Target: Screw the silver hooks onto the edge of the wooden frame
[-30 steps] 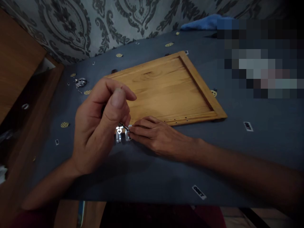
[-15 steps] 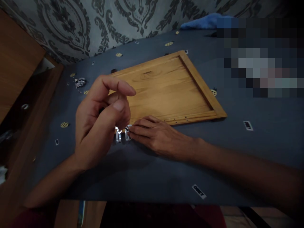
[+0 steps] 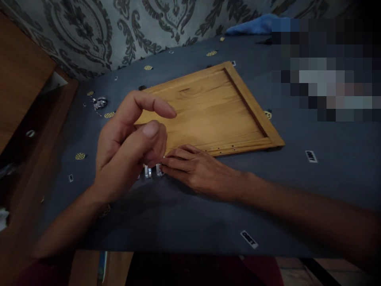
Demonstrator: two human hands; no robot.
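Observation:
A framed wooden panel [image 3: 205,107], with small dark holes along its near edge, lies flat on the dark blue patterned cloth. At its near left edge sits a silver metal hinge [image 3: 148,171], mostly covered by my hands. My right hand [image 3: 202,171] rests low beside it, fingertips pressed together against the hinge. Above the hinge and the panel's left part is my left hand [image 3: 131,151], its fingers curled in and thumb pressed to them, the index finger bent outward. Whatever it grips is hidden by the fingers.
Another silver hinge [image 3: 100,103] lies on the cloth at the left. A blue cloth [image 3: 250,27] is by the wall at the back. Wooden furniture with an open shelf [image 3: 32,139] borders the left side. The far right is blurred out.
My left hand has shifted slightly right, and its thumb and index finger are a little further apart. My right hand and the panel stay in place.

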